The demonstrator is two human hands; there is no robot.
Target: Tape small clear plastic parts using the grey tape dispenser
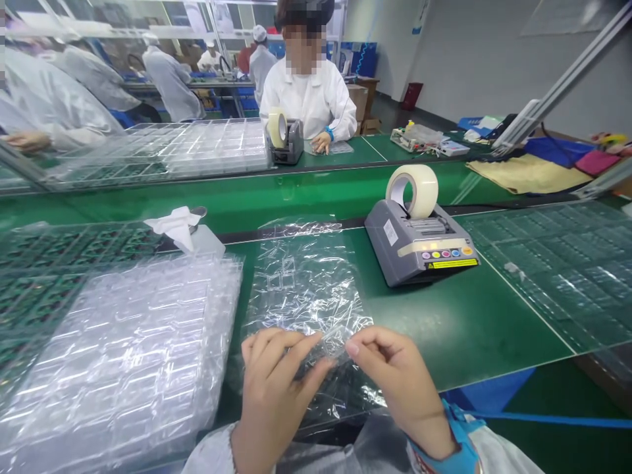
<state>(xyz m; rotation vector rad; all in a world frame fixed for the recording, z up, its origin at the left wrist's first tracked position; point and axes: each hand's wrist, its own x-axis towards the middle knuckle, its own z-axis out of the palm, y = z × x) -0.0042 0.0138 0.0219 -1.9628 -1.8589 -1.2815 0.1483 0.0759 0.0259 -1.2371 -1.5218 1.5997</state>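
While I am watching through the head camera, the person's left hand (274, 395) and right hand (399, 388) are holding a small clear plastic piece (333, 345) between them, just above the bench. The left fingers (279, 349) are closing on its left end, while the right thumb and forefinger (358, 345) are pinching its right end. A blue wrist strap (457, 428) is circling the right wrist. Directly beneath the hands, a crumpled clear plastic bag (301, 283) holding more clear pieces is lying on the green workbench (469, 329). To the left, a stack of clear blister trays (123, 355) is sitting beside rows of green circuit boards (44, 276), and a white tissue (175, 227) is resting beyond them. To the right, a grey tape dispenser (419, 240) is carrying a roll of clear tape (413, 191), next to a clear tray (553, 270). Across the bench, a co-worker (306, 85) is sitting beside a 2nd tape dispenser (285, 138), with a hand (322, 141) resting on the bench.
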